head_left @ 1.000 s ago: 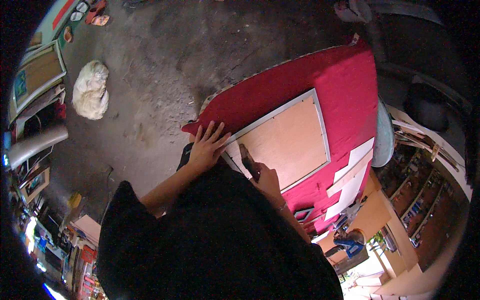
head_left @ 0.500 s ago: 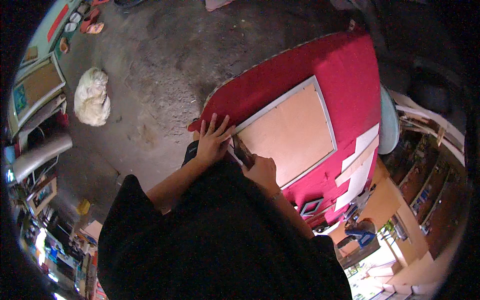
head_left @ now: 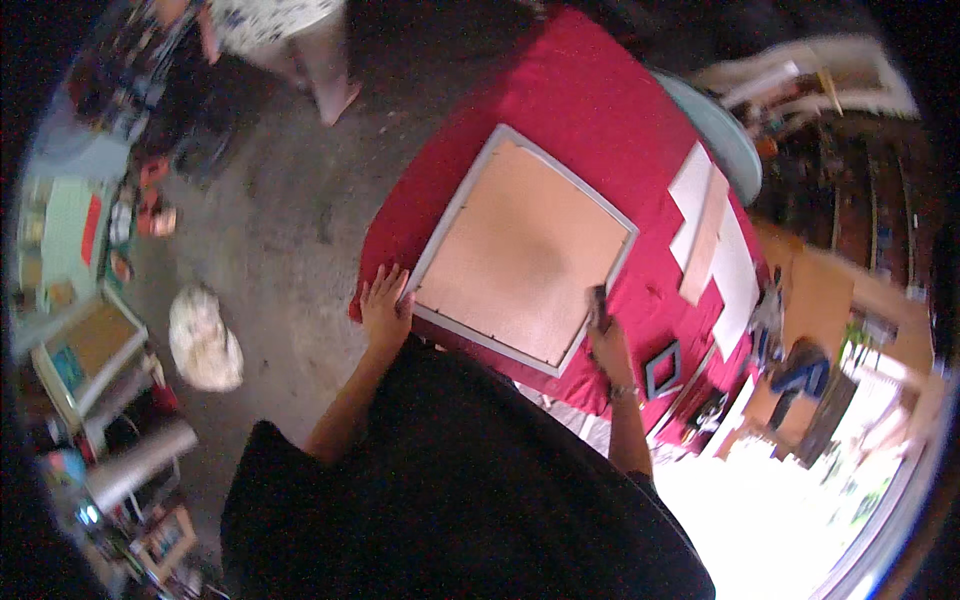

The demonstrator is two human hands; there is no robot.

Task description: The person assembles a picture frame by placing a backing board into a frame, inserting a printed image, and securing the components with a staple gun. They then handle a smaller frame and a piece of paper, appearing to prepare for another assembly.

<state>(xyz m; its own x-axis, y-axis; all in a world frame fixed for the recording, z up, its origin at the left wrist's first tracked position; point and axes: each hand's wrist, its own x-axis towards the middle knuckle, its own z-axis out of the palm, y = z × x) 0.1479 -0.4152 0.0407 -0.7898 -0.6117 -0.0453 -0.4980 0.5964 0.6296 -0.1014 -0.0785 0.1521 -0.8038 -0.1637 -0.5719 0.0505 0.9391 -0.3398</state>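
A large picture frame (head_left: 437, 240) with a thin silver-grey rim lies back side up on a red cloth (head_left: 545, 75) covering a table. Its tan backing board (head_left: 520, 250) faces me, and small dark marks dot the inner edge. My left hand (head_left: 386, 308) rests open at the frame's near left corner, fingers stretched over the cloth and the rim. Around a short dark hand tool (head_left: 598, 305), my right hand (head_left: 608, 345) is closed beside the frame's right edge. Blur hides the tool's exact kind.
White board pieces (head_left: 738, 290) and a wooden strip (head_left: 707, 235) lie right of the frame, near a small dark frame (head_left: 662, 370). A blue-handled tool (head_left: 800, 375) sits farther right. A white furry animal (head_left: 203, 340) lies on the floor at left. Another person's leg (head_left: 325, 75) shows at the top.
The frame now sits turned differently in view. My right hand has moved with the tool from the frame's left corner to its right edge. Another person has come into view.
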